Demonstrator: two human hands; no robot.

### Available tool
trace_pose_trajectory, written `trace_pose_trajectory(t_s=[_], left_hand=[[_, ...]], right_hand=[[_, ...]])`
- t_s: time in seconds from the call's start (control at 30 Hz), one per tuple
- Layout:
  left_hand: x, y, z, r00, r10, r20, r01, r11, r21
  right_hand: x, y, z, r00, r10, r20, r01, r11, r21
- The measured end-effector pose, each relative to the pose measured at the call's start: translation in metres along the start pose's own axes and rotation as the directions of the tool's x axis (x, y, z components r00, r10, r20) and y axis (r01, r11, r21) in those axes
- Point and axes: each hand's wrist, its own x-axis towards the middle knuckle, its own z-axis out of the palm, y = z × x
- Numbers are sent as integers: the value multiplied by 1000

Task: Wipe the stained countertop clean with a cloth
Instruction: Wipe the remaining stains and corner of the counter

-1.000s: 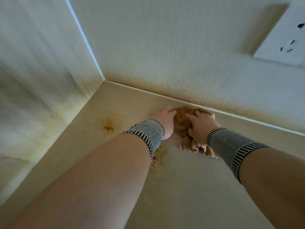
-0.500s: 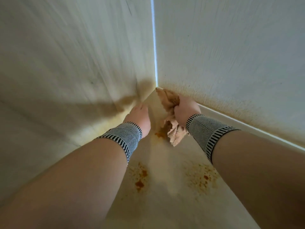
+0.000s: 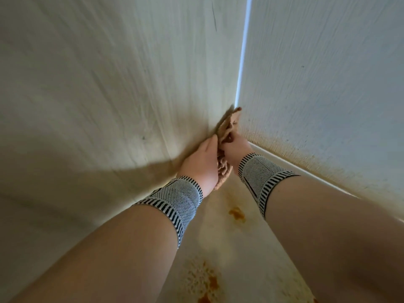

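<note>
Two pale walls with a fine ribbed texture meet in a vertical corner seam [image 3: 242, 62], lit as a thin bright line. Left wall [image 3: 109, 84] shows a dark scratch near the top; right wall [image 3: 328, 84] carries brownish speckled staining along its base. Below them, the cream-coloured surface [image 3: 251, 270] narrows into the corner and is largely covered by both forearms. Orange-brown stains remain on it: one small blot [image 3: 237, 213] near the wrists, and a larger mottled patch [image 3: 203, 281] at the lower edge, partly cut off by the frame.

Both wrists wear knitted wristbands, grey weave with black-and-white striped edging: left wristband [image 3: 177, 202], right wristband [image 3: 260, 173].

Tan cloth [image 3: 227, 127], crumpled and coarse-textured, sits between the two hands, pushed up into the corner. Its upper end rises against the seam; its lower folds hang between the wrists, just above the surface.

Left hand [image 3: 201, 165] lies against the cloth's left side, next to the left wall; its fingers are hidden, so the state of its grip cannot be determined. Right hand [image 3: 237, 149] has fingers curled around the cloth's upper portion, grasping it. Fingertips on both hands are obscured by the fabric
</note>
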Motion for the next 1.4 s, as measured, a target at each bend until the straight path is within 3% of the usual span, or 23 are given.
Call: trace_pose_trajectory(t_s=[0.17,0.27,0.37,0.47,0.53,0.7,0.77,0.83,1.0,1.13,1.4], left_hand=[[-2,6,11,995,39,-90,-28,991,127],[1,19,18,958,236,-165,-170,926,336],[20,28,28,927,374,17,-356,869,343],[47,21,37,972,162,170,-226,841,491],[55,21,41,979,34,200,-159,742,651],[71,35,40,957,125,261,-288,499,817],[80,33,39,950,137,280,-312,381,871],[85,28,40,950,121,288,-313,331,890],[79,21,41,966,98,240,-258,467,846],[53,17,35,964,73,254,-260,440,859],[-14,-20,20,953,8,302,-263,514,817]], right_hand=[[-2,25,-5,988,-62,142,73,995,-72],[-7,31,-21,997,-72,35,69,995,65],[-9,42,-40,993,-30,-113,17,993,-116],[-14,53,-50,987,0,-163,-53,946,-319],[-20,53,-51,995,-43,-88,-10,847,-531],[-18,60,-46,981,-182,67,172,656,-735],[-12,61,-47,978,-182,104,194,599,-777],[-11,61,-49,976,-173,130,206,558,-804],[-27,58,-46,981,-161,109,186,614,-767],[-41,52,-42,983,-124,137,184,605,-774],[-63,46,-22,975,-110,192,220,566,-795]])
